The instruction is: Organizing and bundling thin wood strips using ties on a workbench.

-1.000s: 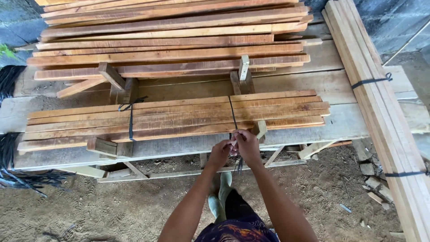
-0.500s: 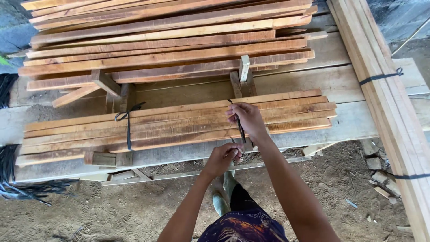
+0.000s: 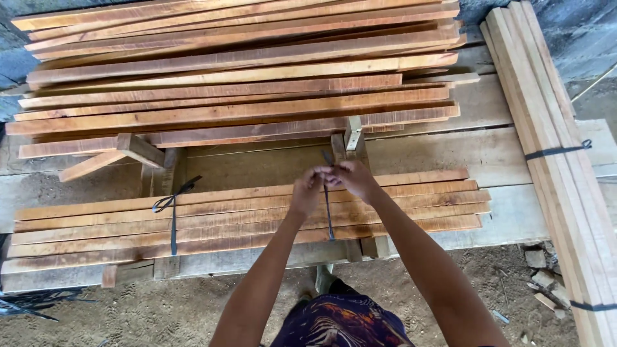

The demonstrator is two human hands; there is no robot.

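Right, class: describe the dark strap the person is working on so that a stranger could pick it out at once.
Find the wooden workbench and the near bundle of slats lying along its front edge. Two dark straps cross that bundle. The one meant is the right strap, whose ends the left hand and right hand pinch together; the left strap is already knotted and untouched.

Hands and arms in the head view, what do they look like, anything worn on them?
Both arms are bare from the bottom edge of the picture up to the hands: no sleeves, gloves, watch or bands show. The left hand and right hand carry no visible rings. Below them, the person wears a dark garment with a purple, orange and blue pattern.
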